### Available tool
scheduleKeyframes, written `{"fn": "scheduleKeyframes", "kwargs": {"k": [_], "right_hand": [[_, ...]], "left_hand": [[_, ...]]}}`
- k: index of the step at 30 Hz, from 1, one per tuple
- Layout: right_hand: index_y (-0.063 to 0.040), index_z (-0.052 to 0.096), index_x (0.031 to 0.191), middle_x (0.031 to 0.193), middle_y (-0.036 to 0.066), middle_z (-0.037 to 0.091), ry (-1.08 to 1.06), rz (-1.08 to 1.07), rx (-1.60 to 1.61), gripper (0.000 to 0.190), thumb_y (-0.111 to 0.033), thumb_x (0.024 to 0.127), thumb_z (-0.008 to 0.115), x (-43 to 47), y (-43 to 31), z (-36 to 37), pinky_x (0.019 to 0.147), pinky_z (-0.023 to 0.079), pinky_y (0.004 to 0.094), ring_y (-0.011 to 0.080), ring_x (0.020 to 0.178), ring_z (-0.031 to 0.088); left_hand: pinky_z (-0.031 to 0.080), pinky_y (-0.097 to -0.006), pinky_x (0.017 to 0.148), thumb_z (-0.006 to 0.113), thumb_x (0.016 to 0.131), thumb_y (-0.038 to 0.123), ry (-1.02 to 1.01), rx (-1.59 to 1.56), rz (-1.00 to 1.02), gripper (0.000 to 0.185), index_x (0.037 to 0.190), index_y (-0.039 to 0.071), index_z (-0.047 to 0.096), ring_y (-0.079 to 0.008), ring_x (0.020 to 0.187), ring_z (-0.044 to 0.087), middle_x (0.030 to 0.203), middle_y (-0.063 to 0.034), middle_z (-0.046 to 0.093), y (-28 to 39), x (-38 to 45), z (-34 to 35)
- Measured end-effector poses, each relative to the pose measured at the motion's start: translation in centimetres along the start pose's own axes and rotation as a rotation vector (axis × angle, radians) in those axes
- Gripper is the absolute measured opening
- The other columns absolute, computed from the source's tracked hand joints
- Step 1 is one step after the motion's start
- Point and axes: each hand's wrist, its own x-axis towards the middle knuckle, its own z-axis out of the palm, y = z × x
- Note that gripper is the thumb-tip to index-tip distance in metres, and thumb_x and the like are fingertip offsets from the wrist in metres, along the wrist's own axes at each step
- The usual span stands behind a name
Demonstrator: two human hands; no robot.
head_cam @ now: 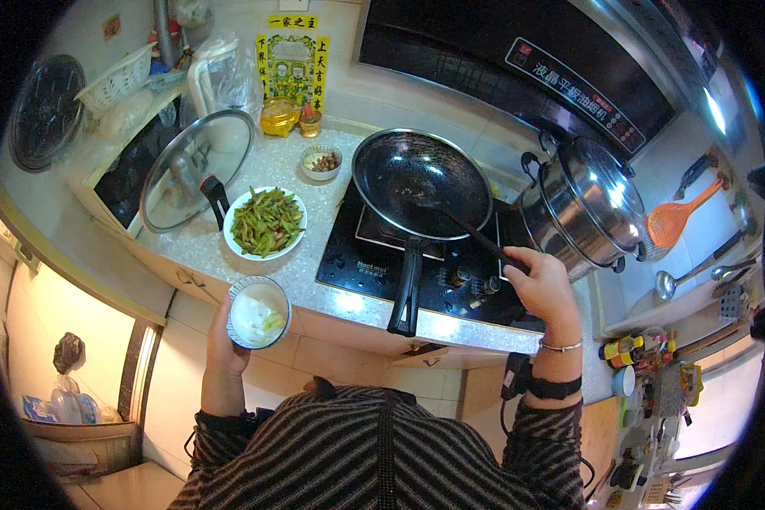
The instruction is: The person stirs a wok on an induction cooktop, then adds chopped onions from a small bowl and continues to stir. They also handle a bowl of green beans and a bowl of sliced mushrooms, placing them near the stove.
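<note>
My left hand (224, 341) holds a small patterned bowl (259, 312) in front of the counter's edge; a few pale green and white pieces lie in it. In my right hand (544, 287) is the dark handle of a cooking utensil (475, 234), whose far end rests in a black wok (389, 172). Small bits lie at the wok's bottom. The wok stands on a black cooktop (357, 271), its handle (410, 287) pointing towards me. Left of the cooktop is a white plate (229, 237) heaped with cooked green vegetable slices (264, 223). Behind that stands a small bowl (319, 176) with brown pieces.
A glass lid (197, 169) with a black handle leans at the left behind the plate. A large steel steamer pot (567, 210) stands right of the wok. An orange slotted spoon (669, 223) and a ladle (666, 284) hang on the right wall. A range hood (459, 57) is overhead.
</note>
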Motion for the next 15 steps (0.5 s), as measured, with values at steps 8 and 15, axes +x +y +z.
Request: {"fn": "scheduleKeyframes", "kwargs": {"k": [8,15], "right_hand": [[-0.004,0.071,0.111,0.099,0.021,0.071,0.050,0.035,0.064,0.036,-0.025,0.082,0.068,1.6,0.8,4.2,0.084,0.053,0.0410,0.0357,0.092,0.068],[-0.007,0.070,0.115,0.106,0.020,0.070,0.056,0.107,0.047,0.037,-0.027,0.084,0.066,4.3,0.7,7.2,0.088,0.052,0.0412,0.0357,0.099,0.067]], "left_hand": [[0.053,-0.0387,0.094,0.048,0.102,0.037,-0.041,0.008,0.015,0.046,0.129,0.001,0.054,-0.0248,0.109,0.064,0.123,-0.0129,0.064,0.1,0.3,0.9],[0.053,-0.0403,0.094,0.045,0.103,0.040,-0.041,0.017,-0.013,0.047,0.130,0.003,0.054,-0.0257,0.111,0.063,0.124,-0.0120,0.063,-0.3,0.5,0.5]]}}
